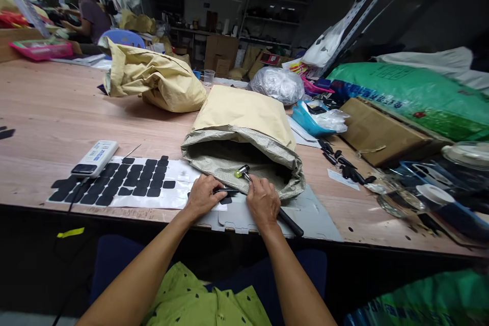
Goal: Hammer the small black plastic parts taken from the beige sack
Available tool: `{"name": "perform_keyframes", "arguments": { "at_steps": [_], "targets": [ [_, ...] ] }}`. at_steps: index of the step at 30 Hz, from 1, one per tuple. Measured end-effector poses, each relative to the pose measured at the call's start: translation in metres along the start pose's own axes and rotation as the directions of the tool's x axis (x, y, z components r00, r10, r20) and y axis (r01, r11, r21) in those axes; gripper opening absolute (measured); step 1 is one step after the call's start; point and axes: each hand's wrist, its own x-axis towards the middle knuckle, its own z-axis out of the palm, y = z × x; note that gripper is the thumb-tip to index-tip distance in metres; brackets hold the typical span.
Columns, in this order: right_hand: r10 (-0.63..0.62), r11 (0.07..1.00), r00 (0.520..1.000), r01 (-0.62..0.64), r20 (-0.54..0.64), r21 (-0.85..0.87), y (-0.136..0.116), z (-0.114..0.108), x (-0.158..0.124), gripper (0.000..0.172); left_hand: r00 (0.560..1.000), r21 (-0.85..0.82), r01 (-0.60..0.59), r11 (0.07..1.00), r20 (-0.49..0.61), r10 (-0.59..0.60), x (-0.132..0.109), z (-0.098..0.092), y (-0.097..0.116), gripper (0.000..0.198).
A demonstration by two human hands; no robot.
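Note:
My left hand [204, 196] is closed, its thumb and fingertips on a slim black piece [229, 191] at the mouth of the paper sack. My right hand [263, 204] is curled round a small hammer [243, 171]. The hammer's yellow-and-black head points away from me, and its black handle sticks out below my palm. Right in front of both hands gapes the open paper sack [244, 112], its inside dark. A grey board [317, 216] lies under my hands. To the left, a white sheet [179, 175] carries rows of rounded black stickers [143, 183].
A white device [95, 158] with a cable rests on the sheet's left part. Behind stands another paper sack [164, 79]. Right are loose black pieces [347, 168], a cardboard box [385, 127], clear containers [401, 201] and a green bag [412, 86]. A person [91, 15] sits far left.

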Motion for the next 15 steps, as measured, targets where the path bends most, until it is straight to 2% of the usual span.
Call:
{"name": "perform_keyframes", "arguments": {
  "at_steps": [6,9,12,13,15],
  "targets": [
    [-0.001,1.0,1.0,0.001,0.002,-0.014,-0.001,-0.001,0.0,0.028,0.999,-0.018,-0.042,0.999,-0.005,0.042,0.003,-0.002,-0.002,0.02],
    [0.008,1.0,1.0,-0.008,0.013,-0.005,-0.001,-0.001,0.001,0.028,0.994,-0.099,-0.108,0.989,-0.043,0.104,-0.004,-0.009,0.004,0.021],
    [0.01,1.0,1.0,-0.01,0.016,0.003,-0.001,-0.001,0.001,0.028,0.964,-0.231,-0.267,0.936,-0.076,0.256,-0.032,-0.019,0.017,0.023],
    [0.011,1.0,1.0,-0.011,0.016,0.004,-0.002,-0.001,0.0,0.028,0.951,-0.276,-0.307,0.911,-0.048,0.306,-0.045,-0.021,0.021,0.024],
    [0.012,1.0,1.0,-0.012,0.015,0.002,-0.002,-0.001,0.0,0.028,0.916,-0.346,-0.345,0.873,0.08,0.394,-0.073,-0.019,0.028,0.026]
  ]
}}
